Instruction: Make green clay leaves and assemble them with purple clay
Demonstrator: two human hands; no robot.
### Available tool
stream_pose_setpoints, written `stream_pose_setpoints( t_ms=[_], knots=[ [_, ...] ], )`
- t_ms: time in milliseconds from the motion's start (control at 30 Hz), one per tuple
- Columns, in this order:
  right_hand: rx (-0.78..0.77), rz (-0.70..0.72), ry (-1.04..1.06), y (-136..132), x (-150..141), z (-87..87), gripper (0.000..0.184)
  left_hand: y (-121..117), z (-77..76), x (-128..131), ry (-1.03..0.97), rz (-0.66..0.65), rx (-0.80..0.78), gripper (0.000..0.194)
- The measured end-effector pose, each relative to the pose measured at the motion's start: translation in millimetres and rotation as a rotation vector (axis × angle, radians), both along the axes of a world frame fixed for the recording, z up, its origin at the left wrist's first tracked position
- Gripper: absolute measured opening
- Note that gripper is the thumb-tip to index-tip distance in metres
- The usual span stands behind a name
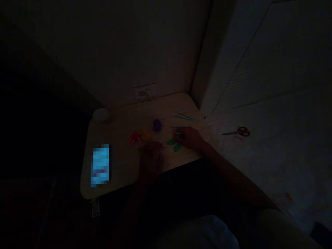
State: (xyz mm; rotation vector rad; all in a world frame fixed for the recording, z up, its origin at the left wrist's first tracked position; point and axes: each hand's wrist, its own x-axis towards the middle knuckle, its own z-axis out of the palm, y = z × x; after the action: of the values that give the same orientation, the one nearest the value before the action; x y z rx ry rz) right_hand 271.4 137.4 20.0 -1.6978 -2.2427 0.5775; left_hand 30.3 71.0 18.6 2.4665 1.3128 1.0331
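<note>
The scene is very dark. My right hand [190,137] is closed, its fingertips pinching what looks like a thin pale-blue stick [178,133]. Just below those fingers lie green leaf-shaped pieces [177,148] on the table. My left hand [151,157] rests at the table's front edge with its fingers curled in; anything inside it is lost in the dark. Beyond my left hand are a yellow-orange flower-like piece [145,135] and a pink-red piece with strips [135,137]. A purple rounded piece [157,125] sits farther back. More thin bluish sticks [184,116] lie at the back right.
A lit phone [100,166] lies on the left of the wooden table [121,173]. A whitish round object [101,114] stands at the back left corner. A wall socket [144,91] is behind the table. Scissors [242,131] lie to the right, off the table.
</note>
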Motion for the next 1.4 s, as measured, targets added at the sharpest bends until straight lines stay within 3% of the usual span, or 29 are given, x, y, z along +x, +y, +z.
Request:
stream_pose_setpoints(
  t_ms=[100,200,400,600,800,933,1000,1167,1400],
  knots=[
    [0.002,0.001,0.037,0.0,1.8,-1.9,0.018,-12.6,-0.1,-16.8,0.034,0.127,0.117,0.026],
    [0.022,-0.019,0.110,-2.6,2.6,-2.4,0.020,-14.4,-6.6,-30.9,0.127,0.252,0.057,0.038],
    [0.086,-0.241,0.282,-26.0,4.6,4.5,0.035,-5.7,-13.2,-37.5,0.332,0.282,-0.020,0.034],
    [0.159,-0.330,0.470,-70.6,-4.2,13.4,0.039,-10.6,-7.6,-23.8,0.367,0.336,-0.052,0.023],
    [0.058,-0.424,0.535,-110.4,-43.9,15.9,0.027,-10.0,-7.6,-8.2,0.319,0.316,-0.070,0.023],
    [0.038,-0.400,0.490,-138.1,-70.6,1.3,0.019,-25.4,-18.8,-8.2,0.252,0.250,-0.086,0.016],
    [0.068,-0.386,0.449,-147.2,-79.7,-6.6,0.021,-36.0,-26.3,-13.5,0.234,0.197,-0.079,0.023],
    [0.126,-0.357,0.389,-147.4,-90.3,-11.7,0.023,-46.7,-37.2,-31.8,0.167,0.215,-0.022,0.043],
    [0.192,-0.346,0.336,-142.8,-96.3,-17.6,0.023,-46.3,-31.2,-36.5,0.173,0.202,-0.061,0.013]
  ],
)
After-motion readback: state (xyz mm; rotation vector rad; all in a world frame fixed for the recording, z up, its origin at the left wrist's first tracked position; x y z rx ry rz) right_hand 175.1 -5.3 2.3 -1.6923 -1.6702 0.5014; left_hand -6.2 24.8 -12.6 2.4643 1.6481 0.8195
